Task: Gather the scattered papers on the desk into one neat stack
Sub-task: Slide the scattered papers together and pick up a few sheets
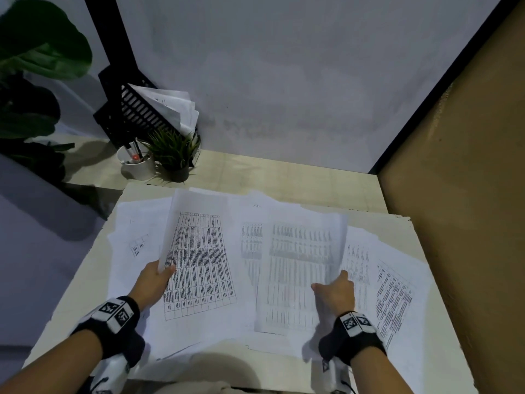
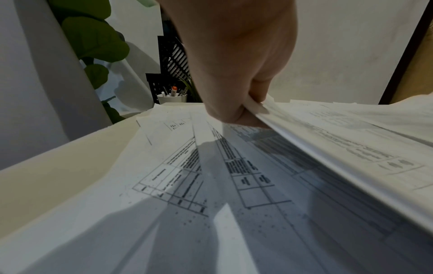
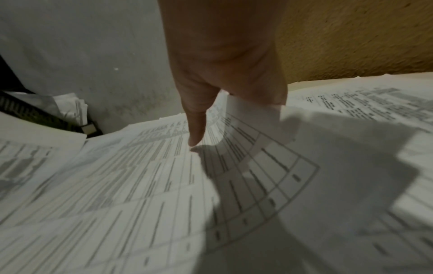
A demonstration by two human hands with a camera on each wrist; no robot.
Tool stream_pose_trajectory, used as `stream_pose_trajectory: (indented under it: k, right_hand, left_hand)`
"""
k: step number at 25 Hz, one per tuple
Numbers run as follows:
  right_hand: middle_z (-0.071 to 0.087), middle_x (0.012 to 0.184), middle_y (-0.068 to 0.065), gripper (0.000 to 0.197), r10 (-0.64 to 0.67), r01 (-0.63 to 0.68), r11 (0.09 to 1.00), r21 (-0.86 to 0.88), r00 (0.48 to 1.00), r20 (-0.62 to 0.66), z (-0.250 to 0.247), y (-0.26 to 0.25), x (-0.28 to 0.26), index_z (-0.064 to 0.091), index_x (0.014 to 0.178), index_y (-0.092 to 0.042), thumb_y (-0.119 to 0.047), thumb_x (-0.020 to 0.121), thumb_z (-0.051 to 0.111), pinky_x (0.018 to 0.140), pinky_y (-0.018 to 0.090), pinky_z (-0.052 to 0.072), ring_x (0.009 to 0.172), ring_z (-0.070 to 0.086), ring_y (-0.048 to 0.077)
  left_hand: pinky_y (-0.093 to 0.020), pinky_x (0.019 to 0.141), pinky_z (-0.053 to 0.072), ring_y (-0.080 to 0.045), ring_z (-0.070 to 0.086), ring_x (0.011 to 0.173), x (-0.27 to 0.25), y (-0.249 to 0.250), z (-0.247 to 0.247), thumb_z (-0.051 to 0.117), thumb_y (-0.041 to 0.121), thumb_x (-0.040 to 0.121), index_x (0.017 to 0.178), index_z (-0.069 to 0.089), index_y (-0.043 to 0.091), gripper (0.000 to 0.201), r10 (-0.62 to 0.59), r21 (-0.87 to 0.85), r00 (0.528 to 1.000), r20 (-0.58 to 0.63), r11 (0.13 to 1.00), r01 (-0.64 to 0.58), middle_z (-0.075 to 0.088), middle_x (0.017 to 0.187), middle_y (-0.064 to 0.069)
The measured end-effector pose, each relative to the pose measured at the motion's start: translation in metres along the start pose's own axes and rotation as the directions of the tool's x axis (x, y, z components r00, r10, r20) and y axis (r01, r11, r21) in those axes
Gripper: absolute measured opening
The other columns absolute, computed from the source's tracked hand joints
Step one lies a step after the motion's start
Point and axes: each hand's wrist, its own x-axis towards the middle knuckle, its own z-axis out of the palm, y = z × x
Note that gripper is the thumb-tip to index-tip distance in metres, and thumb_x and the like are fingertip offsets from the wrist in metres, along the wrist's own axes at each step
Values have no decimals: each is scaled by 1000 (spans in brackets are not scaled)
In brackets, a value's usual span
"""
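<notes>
Several white printed sheets lie overlapping across the desk (image 1: 74, 291). My left hand (image 1: 162, 273) pinches the left edge of a bundle of table-printed sheets (image 1: 200, 260) and holds that edge raised; in the left wrist view the thumb and fingers (image 2: 234, 113) clamp the bundle (image 2: 351, 148). My right hand (image 1: 333, 283) holds the curled-up right edge of a second printed sheet (image 1: 301, 265). In the right wrist view its thumb (image 3: 196, 133) points down onto that sheet (image 3: 140, 185), while the fingers are hidden behind the raised edge. More sheets (image 1: 395, 291) lie to the right.
At the back left stand a black file tray (image 1: 136, 112) holding papers, a white cup of pens (image 1: 139, 166) and a small potted plant (image 1: 174, 157). A large leafy plant (image 1: 37, 55) is far left. A brown wall (image 1: 468, 194) borders the desk on the right.
</notes>
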Motion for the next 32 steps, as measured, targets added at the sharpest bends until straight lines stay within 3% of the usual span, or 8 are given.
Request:
stream_pose_trajectory:
  k: [5, 9, 13, 17, 18, 23, 27, 32]
  right_hand:
    - [44, 134, 23, 74, 67, -68, 996, 55, 997, 23, -8, -9, 4, 43, 130, -2, -28, 69, 77, 98, 47, 43, 123, 42, 40]
    - [44, 137, 24, 86, 64, -79, 983, 163, 993, 95, -2, -17, 0, 29, 137, 4, -20, 70, 79, 96, 41, 46, 123, 48, 38]
    - [62, 118, 21, 84, 52, -129, 949, 288, 964, 261, 20, -18, -9, 47, 126, 7, -19, 56, 85, 95, 43, 49, 108, 60, 36]
    - [62, 105, 14, 41, -39, -88, 932, 351, 939, 341, 28, -17, -17, 53, 106, 9, -2, 73, 74, 94, 40, 47, 99, 57, 26]
    - [63, 105, 16, 41, -66, -67, 933, 352, 933, 353, 25, -16, -18, 53, 111, 11, -1, 76, 71, 89, 37, 46, 97, 57, 27]
    - [64, 99, 20, 40, -119, 58, 961, 272, 970, 212, -18, -6, -4, 55, 115, 10, -3, 80, 67, 83, 43, 52, 92, 61, 34]
    - [62, 92, 17, 30, -248, 196, 918, 346, 962, 113, -71, 0, -2, 57, 109, 7, -1, 81, 65, 60, 29, 45, 80, 58, 28]
    - [60, 98, 18, 35, -265, 231, 907, 351, 963, 50, -86, 2, 3, 55, 115, 8, -4, 82, 64, 77, 37, 46, 90, 55, 31]
  left_hand:
    - [-27, 50, 27, -17, 30, 45, 4, -5, -5, 49, 17, 92, 58, 37, 12, 36, -20, -2, 1000, -1, 1000, 20, 35, 49, -2]
    - [-26, 49, 27, -16, 31, 45, 7, -5, -5, 49, 16, 92, 60, 36, 10, 35, -24, -19, 1000, 13, 1000, 24, 34, 48, -3]
    - [-25, 47, 27, -15, 30, 44, 7, -4, -4, 49, 15, 92, 61, 36, 10, 34, -22, -36, 999, 28, 999, 23, 34, 47, -2]
    - [-21, 40, 28, -15, 30, 41, 3, 0, -6, 48, 15, 92, 62, 37, 10, 33, -28, -47, 999, 34, 998, 30, 34, 48, -2]
    - [-22, 41, 28, -15, 30, 42, 3, 0, -8, 48, 15, 92, 62, 36, 10, 33, -26, -46, 999, 31, 999, 28, 33, 49, -2]
    - [-28, 51, 28, -18, 32, 48, 0, -1, -35, 48, 15, 93, 67, 42, 7, 28, -11, -63, 999, -41, 998, 8, 36, 51, -5]
    - [-27, 52, 28, -19, 32, 48, -7, -4, -41, 45, 14, 93, 70, 43, 10, 24, -7, -96, 997, -79, 995, 0, 36, 51, -2]
    - [-29, 53, 28, -19, 31, 49, -5, -5, -28, 47, 15, 93, 61, 39, 10, 34, -28, -76, 999, -19, 997, 27, 34, 52, -5]
